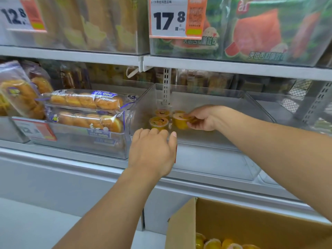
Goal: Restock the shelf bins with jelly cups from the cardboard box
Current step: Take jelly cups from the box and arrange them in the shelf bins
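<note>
A clear plastic shelf bin [215, 155] on the middle shelf holds a few orange jelly cups at its left rear; two of them [159, 122] stand free. My right hand [203, 119] reaches into the bin and grips another orange jelly cup [180, 121] by its top and side, low near the bin floor beside the others. My left hand [152, 151] rests over the bin's front left rim, its fingertips hooked over the edge. The cardboard box [251, 223] sits at the bottom right, open, with several yellow jelly cups [215, 243] showing inside.
Left of the bin, another clear bin holds bagged bread rolls [84, 108]. The shelf above carries packaged cakes behind price tags reading 12.8 [16, 15] and 17.8 [168, 18]. A shelf upright [166, 81] stands behind the bin. More clear bins lie to the right.
</note>
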